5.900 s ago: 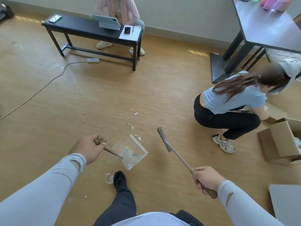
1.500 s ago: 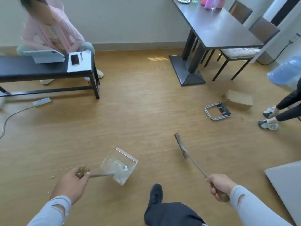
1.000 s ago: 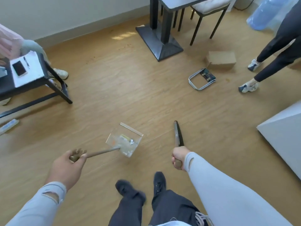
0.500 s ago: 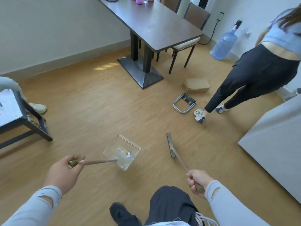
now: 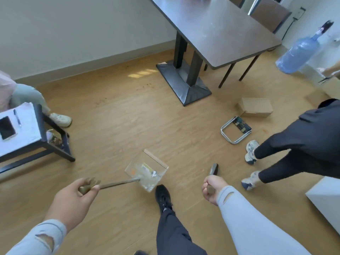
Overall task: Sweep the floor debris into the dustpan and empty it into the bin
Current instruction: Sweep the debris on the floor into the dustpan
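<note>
My left hand [image 5: 73, 201] grips the end of a long thin handle that carries a clear plastic dustpan [image 5: 147, 171], held above the wooden floor ahead of my shoe. Bits of paper and wrapper debris [image 5: 149, 173] lie inside the pan. My right hand [image 5: 211, 188] grips the handle of the broom; only its dark head [image 5: 214, 169] shows beyond my fist, pointing away from me. No bin is in view.
A dark table [image 5: 217, 32] on a heavy base stands ahead. A person in black [image 5: 301, 144] walks at the right, near a folded stool [image 5: 236, 131] and a cardboard box [image 5: 254, 107]. A bench [image 5: 36, 144] with a seated person is left. A white block [image 5: 325, 197] sits right.
The view swung as I walked; the person in black moved to the right. The broom now points straight away from me, foreshortened. The dustpan stays level in my left hand.
</note>
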The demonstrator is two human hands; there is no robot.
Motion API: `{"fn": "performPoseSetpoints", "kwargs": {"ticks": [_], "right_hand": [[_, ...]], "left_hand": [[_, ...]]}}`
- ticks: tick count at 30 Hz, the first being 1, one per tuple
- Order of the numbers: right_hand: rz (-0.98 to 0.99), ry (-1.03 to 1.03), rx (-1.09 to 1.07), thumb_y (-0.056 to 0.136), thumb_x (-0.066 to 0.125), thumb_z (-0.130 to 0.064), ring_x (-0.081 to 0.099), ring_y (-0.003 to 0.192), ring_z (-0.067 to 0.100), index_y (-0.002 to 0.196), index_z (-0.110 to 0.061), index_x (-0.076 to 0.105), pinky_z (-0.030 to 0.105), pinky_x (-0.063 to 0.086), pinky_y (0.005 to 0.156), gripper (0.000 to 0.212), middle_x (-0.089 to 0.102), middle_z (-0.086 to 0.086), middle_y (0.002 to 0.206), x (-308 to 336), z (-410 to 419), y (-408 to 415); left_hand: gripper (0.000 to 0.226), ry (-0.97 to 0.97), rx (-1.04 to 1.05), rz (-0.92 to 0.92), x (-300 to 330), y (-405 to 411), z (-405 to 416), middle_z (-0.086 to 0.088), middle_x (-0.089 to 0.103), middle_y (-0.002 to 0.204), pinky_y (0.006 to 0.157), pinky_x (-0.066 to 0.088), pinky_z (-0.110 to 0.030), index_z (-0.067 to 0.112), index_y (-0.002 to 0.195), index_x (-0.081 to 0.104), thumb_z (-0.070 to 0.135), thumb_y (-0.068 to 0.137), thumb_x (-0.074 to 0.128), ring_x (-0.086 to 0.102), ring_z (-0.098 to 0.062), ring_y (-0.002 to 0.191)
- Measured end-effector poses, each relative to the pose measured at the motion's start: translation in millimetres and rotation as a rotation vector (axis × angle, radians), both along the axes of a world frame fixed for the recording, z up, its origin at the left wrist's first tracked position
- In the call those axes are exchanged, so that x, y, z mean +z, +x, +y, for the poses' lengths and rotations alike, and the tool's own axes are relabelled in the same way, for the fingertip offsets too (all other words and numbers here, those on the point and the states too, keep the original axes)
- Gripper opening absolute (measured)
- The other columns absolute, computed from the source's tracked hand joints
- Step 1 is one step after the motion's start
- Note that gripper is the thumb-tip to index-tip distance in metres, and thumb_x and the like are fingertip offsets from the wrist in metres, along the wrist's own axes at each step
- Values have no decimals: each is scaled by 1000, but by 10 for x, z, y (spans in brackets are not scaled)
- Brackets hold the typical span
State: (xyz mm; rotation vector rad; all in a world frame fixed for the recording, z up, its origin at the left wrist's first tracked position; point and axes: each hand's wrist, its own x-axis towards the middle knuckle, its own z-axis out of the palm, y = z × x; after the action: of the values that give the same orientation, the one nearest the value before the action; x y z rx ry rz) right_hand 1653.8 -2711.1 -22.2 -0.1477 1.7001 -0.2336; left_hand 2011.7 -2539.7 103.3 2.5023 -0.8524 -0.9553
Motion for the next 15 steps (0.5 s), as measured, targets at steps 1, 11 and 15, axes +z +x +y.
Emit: {"fn": "performPoseSetpoints", "kwargs": {"ticks": [1, 11, 15], "right_hand": [[-3, 1, 6, 89, 37, -2, 41, 31, 11, 91, -18, 48, 19, 41, 36, 19, 41, -2, 47, -25, -256, 197], [63, 7, 553, 99, 40, -2, 47, 56, 9, 69, -14, 40, 14, 43, 39, 32, 46, 1, 71, -229, -1373, 1511], [109, -44, 886, 96, 45, -9, 50, 58, 15, 116, -4, 56, 26, 49, 54, 23, 48, 3, 73, -51, -1050, 1414]], "left_hand": [[24, 21, 12, -1, -23, 76, -137, -3, 69, 85, 70, 47, -38, 24, 109, 60, 37, 92, 71, 62, -30, 82], [23, 131, 116, -93, -412, 713, -1110, -4, 71, 79, 74, 48, -44, 26, 100, 68, 41, 85, 77, 64, -35, 82], [20, 95, 164, -97, -433, 882, -1332, 1, 71, 70, 75, 49, -46, 28, 97, 69, 37, 84, 80, 65, -33, 78]]}}
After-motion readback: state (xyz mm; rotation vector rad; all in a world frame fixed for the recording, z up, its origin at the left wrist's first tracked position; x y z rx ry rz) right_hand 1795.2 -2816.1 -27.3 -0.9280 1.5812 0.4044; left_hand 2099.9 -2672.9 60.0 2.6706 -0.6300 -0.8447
